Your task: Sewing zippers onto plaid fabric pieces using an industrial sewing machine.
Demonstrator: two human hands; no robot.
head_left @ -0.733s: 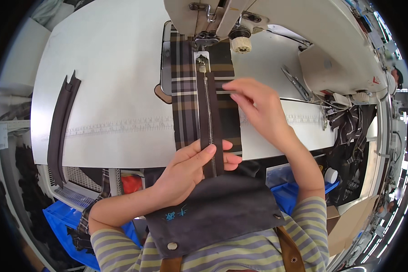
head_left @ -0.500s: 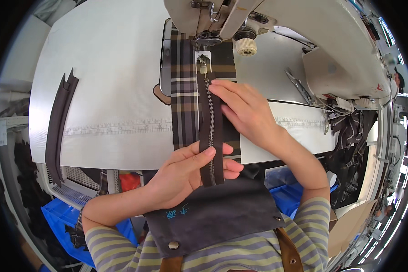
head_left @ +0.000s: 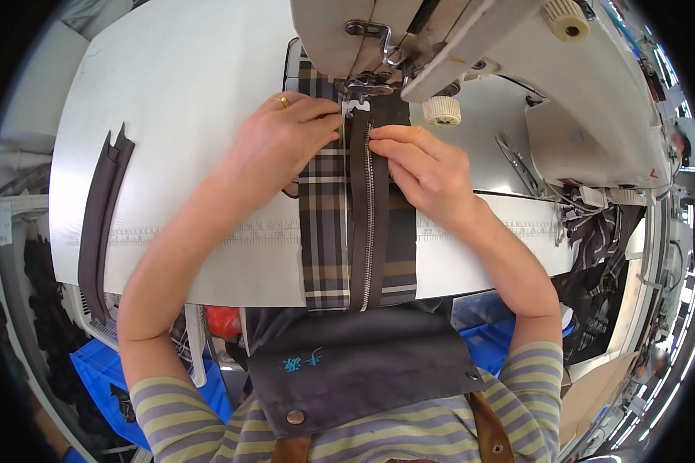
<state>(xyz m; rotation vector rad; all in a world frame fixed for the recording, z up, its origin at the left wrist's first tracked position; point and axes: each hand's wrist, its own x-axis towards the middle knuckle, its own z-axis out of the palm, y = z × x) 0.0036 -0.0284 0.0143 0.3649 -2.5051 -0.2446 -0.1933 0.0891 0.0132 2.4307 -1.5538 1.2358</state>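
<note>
Zipper [head_left: 369, 208], one, lies on plaid cloth [head_left: 324, 231] on the near side of the sewing machine [head_left: 594, 100], its long axis running from the machine's foot toward the person. The machine's head overhangs the cloth's far end. Near the machine's foot, the left hand [head_left: 289, 135] lays its fingers close together on the cloth; whether it pinches, I cannot tell. The right hand [head_left: 428, 166] has bunched fingertips at the zipper's far end, grip unclear. One pair of snips [head_left: 521, 166] lies beside the machine's body; one dark strip [head_left: 93, 231] lies well left of the machine.
</note>
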